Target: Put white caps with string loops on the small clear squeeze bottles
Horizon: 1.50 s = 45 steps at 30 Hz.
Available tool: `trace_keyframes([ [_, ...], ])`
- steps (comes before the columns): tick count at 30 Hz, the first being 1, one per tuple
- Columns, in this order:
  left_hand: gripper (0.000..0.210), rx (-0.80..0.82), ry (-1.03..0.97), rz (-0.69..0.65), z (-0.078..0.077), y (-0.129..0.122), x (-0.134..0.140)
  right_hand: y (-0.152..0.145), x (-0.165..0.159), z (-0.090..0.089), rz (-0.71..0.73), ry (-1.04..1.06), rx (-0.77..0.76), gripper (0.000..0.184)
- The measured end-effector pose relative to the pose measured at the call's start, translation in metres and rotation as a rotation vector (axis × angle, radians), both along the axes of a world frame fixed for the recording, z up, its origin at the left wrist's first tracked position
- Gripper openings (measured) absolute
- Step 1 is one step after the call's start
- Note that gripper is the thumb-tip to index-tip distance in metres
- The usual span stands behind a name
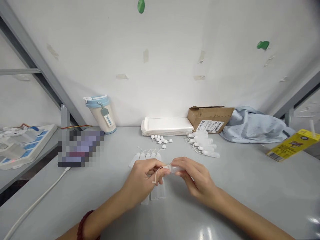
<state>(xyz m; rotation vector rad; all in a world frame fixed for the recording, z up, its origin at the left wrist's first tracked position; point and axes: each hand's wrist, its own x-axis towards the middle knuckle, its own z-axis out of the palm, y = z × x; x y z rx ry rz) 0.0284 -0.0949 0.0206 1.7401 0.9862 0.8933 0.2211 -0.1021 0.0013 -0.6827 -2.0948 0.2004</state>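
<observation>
Above the middle of the table, my left hand (146,176) pinches the neck end of a small translucent plastic bottle (174,169), from which a thin curved strap hangs over the fingers. The fingers of my right hand (197,178) close round the bottle's body from the other side. Under and behind my left hand lies a row of similar flat translucent bottles (155,193), partly covered by it, their thin straps pointing away from me. Several small white pointed caps (160,139) are scattered beyond them. More bottles with white tops (203,143) lie in a pile behind my right hand.
Along the wall stand a cream tumbler with a blue lid (101,115), a stack of white trays (168,125), an open cardboard box (210,118) and a light blue cloth (255,126). A yellow drink carton (292,145) is at right. At left are a blurred-out phone (81,148), its white cable (37,201) and a power strip (30,148).
</observation>
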Motion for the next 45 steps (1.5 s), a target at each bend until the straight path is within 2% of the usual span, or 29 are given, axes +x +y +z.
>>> trace_keyframes([
  [2, 0.021, 0.194, 0.063, 0.011, -0.002, -0.001, 0.000, 0.000, 0.000, 0.000, 0.012, -0.019, -0.012, 0.030],
  [4, 0.020, 0.292, 0.080, 0.013, -0.003, -0.001, 0.000, 0.000, 0.000, 0.000, 0.012, -0.024, -0.021, 0.030],
  [9, 0.014, 0.394, 0.085, 0.047, -0.004, -0.001, 0.002, 0.001, -0.001, -0.002, 0.011, -0.012, -0.032, 0.034],
  [13, 0.009, 0.520, 0.108, 0.072, -0.006, -0.002, 0.002, 0.000, -0.001, -0.001, 0.002, -0.005, -0.044, 0.030],
  [18, 0.004, 0.680, 0.085, 0.018, -0.011, 0.003, 0.000, -0.003, -0.002, 0.001, -0.039, 0.013, -0.163, 0.022],
  [21, 0.006, 0.714, 0.066, 0.020, -0.012, 0.004, 0.000, -0.003, -0.002, 0.002, -0.052, 0.029, -0.233, 0.019],
  [23, 0.008, 0.679, 0.062, 0.034, -0.011, 0.003, 0.000, -0.003, -0.002, 0.003, -0.065, 0.048, -0.267, 0.019],
  [26, 0.011, 0.544, 0.091, 0.022, -0.009, 0.002, 0.001, -0.001, -0.001, 0.003, -0.079, 0.063, -0.264, 0.019],
  [31, 0.014, 0.264, 0.129, 0.021, -0.008, 0.002, 0.002, 0.001, -0.003, 0.000, -0.082, 0.044, -0.167, 0.020],
  [36, 0.023, -0.021, 0.089, -0.065, -0.002, 0.002, 0.000, 0.000, -0.004, -0.003, -0.058, 0.041, -0.053, 0.024],
  [42, 0.036, -0.245, 0.009, -0.118, -0.002, 0.004, -0.001, 0.000, -0.003, -0.005, -0.067, -0.009, 0.128, 0.032],
  [45, 0.037, -0.332, -0.063, -0.115, -0.003, 0.006, -0.001, 0.000, -0.003, -0.005, -0.074, -0.015, 0.140, 0.031],
])
